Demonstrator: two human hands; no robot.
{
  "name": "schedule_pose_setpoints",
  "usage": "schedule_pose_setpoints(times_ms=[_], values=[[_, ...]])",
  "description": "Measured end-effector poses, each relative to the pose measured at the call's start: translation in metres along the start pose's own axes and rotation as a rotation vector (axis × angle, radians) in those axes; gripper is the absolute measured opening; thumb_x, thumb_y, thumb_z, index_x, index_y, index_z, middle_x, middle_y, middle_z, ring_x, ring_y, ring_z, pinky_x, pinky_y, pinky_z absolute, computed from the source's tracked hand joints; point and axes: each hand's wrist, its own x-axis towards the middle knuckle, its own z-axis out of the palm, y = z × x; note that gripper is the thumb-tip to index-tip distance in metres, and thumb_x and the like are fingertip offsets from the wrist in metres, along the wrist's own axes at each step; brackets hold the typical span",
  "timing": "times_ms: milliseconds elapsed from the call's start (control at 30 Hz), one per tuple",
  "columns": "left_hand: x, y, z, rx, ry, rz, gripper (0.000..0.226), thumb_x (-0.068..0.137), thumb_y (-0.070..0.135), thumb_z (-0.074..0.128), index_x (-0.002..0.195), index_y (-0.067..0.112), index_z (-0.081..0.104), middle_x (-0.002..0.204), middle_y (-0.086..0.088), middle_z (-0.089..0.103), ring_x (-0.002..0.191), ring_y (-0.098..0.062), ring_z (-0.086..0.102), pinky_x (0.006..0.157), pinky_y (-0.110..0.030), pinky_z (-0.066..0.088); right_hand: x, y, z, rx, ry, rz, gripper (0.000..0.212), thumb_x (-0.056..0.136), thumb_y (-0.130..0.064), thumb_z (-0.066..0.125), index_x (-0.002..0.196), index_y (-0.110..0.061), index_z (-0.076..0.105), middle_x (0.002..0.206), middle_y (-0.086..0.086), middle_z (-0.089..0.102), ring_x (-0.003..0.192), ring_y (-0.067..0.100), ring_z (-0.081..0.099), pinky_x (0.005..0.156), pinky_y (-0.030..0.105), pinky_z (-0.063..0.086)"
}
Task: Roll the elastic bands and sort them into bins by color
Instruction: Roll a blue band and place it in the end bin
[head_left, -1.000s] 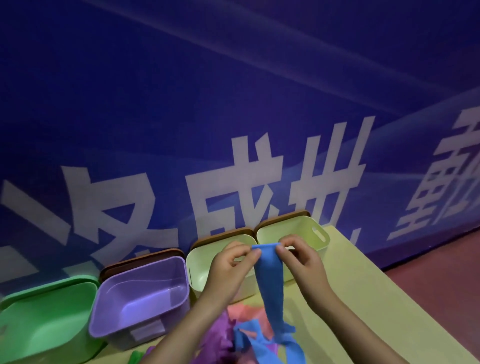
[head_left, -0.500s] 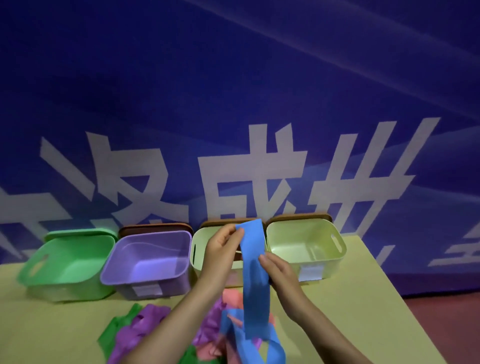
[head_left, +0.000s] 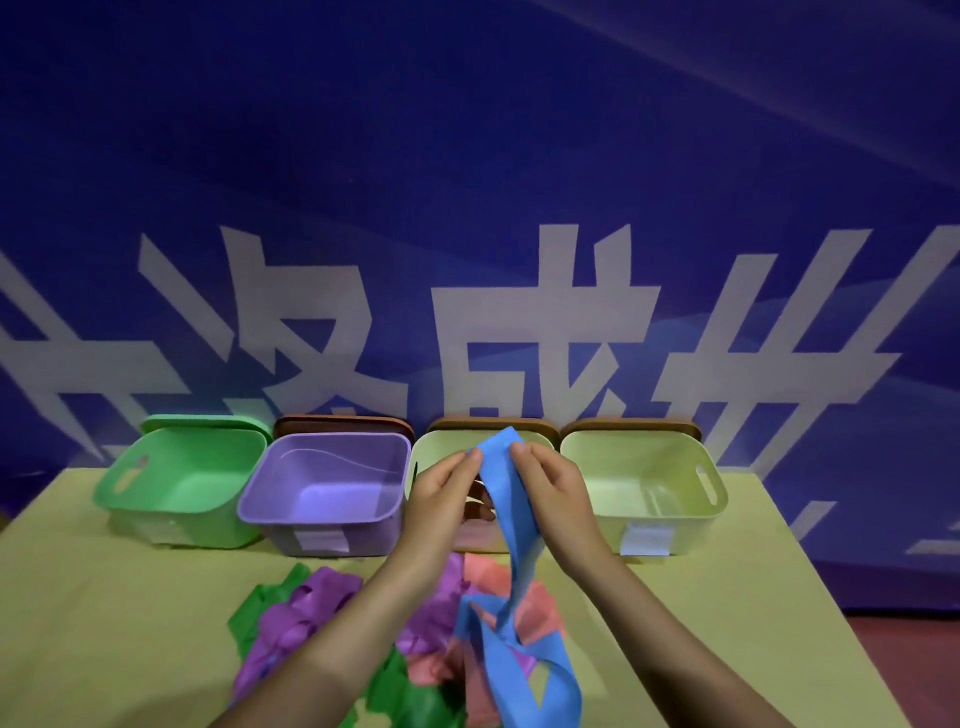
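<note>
Blue band (head_left: 506, 499) pinched at top by left hand (head_left: 440, 501) and right hand (head_left: 551, 491), unrolled. Visible bin interiors bare; mixed pile (head_left: 363, 629) unsorted. Early stage judged.

Smooth, slightly glossy plastic purple bin (head_left: 324, 486); matt, stretchy blue band (head_left: 511, 512); matt yellow-green table (head_left: 104, 623).

Bins along twelve o'clock: green bin (head_left: 187, 483), purple bin (head_left: 327, 483), two pale yellow-green bins (head_left: 644, 478). Blue band (head_left: 511, 514) over purple, green, salmon-pink bands (head_left: 311, 613); yellow table (head_left: 104, 623); blue wall (head_left: 467, 156), white characters.
</note>
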Motion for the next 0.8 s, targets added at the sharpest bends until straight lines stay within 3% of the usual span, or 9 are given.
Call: schedule_pose_setpoints(times_ms=[167,267,367,500,600,700,800], values=[[0.006,0.01,-0.024,-0.057,-0.001,0.081,0.027,0.098,0.01,0.047,0.079,0.013,0.066,0.067,-0.005,0.054,0.058,-0.015,0.05,0.051,-0.023,0.044,0.013,-0.011,0.028,-0.011,0.038,-0.028,0.039,0.1,-0.02,0.048,0.068,0.004,0.044,0.065,0.007,0.038,0.059,0.009,0.035,0.054,0.017,0.03],[0.013,0.015,-0.05,-0.04,-0.021,0.099,0.028,0.098,0.01,0.047,0.076,0.016,0.064,0.059,0.003,0.054,0.054,-0.013,0.048,0.049,-0.022,0.044,0.016,-0.016,0.057,-0.018,0.085,-0.034,0.038,0.099,-0.015,0.05,0.064,-0.003,0.041,0.06,0.004,0.033,0.052,0.004,0.03,0.05,0.015,0.027],[0.022,0.022,-0.084,-0.044,-0.05,0.06,0.027,0.097,0.008,0.048,0.077,0.011,0.066,0.061,-0.002,0.054,0.053,-0.014,0.048,0.049,-0.022,0.043,0.015,-0.01,0.091,0.019,0.076,0.048,0.042,0.098,-0.024,0.053,0.067,0.004,0.045,0.063,0.007,0.038,0.058,0.01,0.036,0.054,0.021,0.032],[0.033,0.026,-0.131,0.023,-0.148,0.052,0.023,0.097,0.008,0.046,0.086,-0.003,0.064,0.066,-0.012,0.056,0.056,-0.018,0.051,0.05,-0.022,0.045,0.011,-0.006,0.132,0.079,0.087,0.166,0.044,0.095,-0.028,0.057,0.053,-0.018,0.048,0.055,-0.001,0.047,0.056,0.015,0.042,0.053,0.025,0.035],[0.038,0.023,-0.165,-0.013,-0.153,-0.006,0.022,0.097,0.007,0.047,0.084,0.001,0.063,0.068,-0.01,0.059,0.056,-0.016,0.055,0.047,-0.02,0.045,0.007,-0.002,0.162,0.064,0.089,0.18,0.041,0.094,-0.023,0.059,0.056,-0.014,0.045,0.055,0.001,0.041,0.053,0.012,0.036,0.051,0.025,0.03],[0.047,0.018,-0.194,-0.088,-0.12,-0.09,0.021,0.096,0.008,0.049,0.083,0.006,0.066,0.069,-0.006,0.064,0.059,-0.015,0.058,0.048,-0.021,0.045,0.002,0.004,0.189,0.069,0.024,0.205,0.034,0.093,-0.024,0.06,0.068,0.0,0.056,0.061,0.006,0.043,0.056,0.014,0.039,0.053,0.027,0.032],[0.057,0.017,-0.219,-0.171,-0.085,-0.141,0.022,0.095,0.008,0.048,0.081,0.007,0.064,0.068,-0.004,0.067,0.059,-0.014,0.063,0.052,-0.022,0.05,-0.004,0.007,0.214,0.099,-0.061,0.271,0.031,0.091,-0.027,0.063,0.065,-0.012,0.06,0.055,0.0,0.052,0.05,0.012,0.046,0.052,0.025,0.037]])
